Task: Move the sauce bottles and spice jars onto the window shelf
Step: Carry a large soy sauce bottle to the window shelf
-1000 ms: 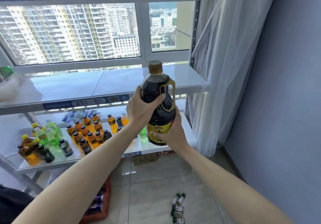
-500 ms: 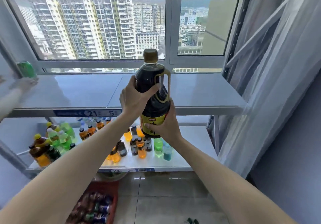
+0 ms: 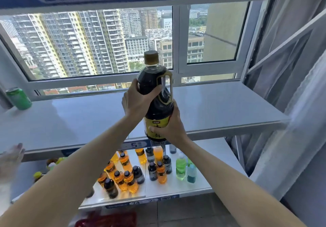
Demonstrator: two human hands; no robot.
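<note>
Head view: left hand point(image 3: 136, 101) grips the sauce bottle point(image 3: 157, 99) at its shoulder, right hand point(image 3: 170, 126) at the label, upright before the window shelf point(image 3: 220, 107). Placing step; next, probably lift it forward and set it down flat

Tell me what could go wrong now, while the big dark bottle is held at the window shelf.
1. The sauce bottle hangs in both hands, left hand high, right hand low; its base looks level with the front edge of the window shelf and might knock it.
2. If it slipped, it might fall onto the small bottles below.
</note>
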